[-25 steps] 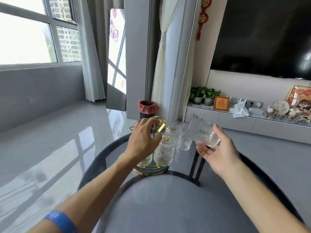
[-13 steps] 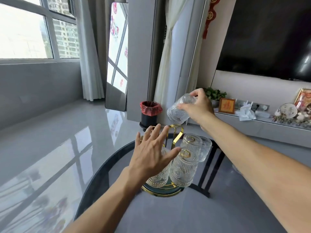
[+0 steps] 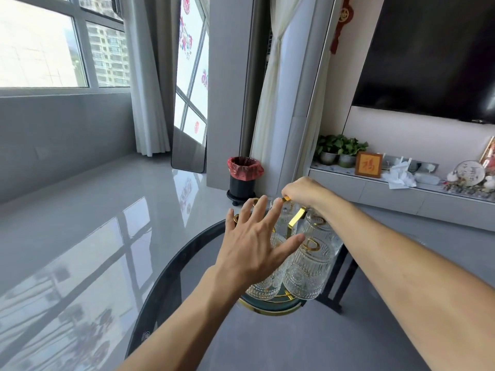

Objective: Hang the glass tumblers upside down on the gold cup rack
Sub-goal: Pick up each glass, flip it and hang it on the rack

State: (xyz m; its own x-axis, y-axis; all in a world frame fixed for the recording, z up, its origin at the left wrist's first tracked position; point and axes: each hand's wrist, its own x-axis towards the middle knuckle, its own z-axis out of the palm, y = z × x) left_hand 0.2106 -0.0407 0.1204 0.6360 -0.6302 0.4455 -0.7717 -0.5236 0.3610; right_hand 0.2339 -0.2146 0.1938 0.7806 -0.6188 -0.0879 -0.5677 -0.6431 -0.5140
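The right hand (image 3: 304, 190) curls over the far side of the gold cup rack (image 3: 294, 220), apparently seating a tumbler; what its fingers clamp is hidden. The left hand (image 3: 257, 250) hovers with fingers spread, likely guarding the hung ribbed glass tumblers (image 3: 308, 269) against swinging.

Bright living room, glossy grey floor (image 3: 112, 210)

Daylight's pouring through the big window (image 3: 53, 41), a dark TV (image 3: 434, 54) is hanging above a low cabinet (image 3: 375, 188).

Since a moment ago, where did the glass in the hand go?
The right hand brought its glass tumbler down from the air to the far side of the gold cup rack; the hand hides the tumbler now. The left hand stayed spread open over the near tumblers, which still hang upside down.
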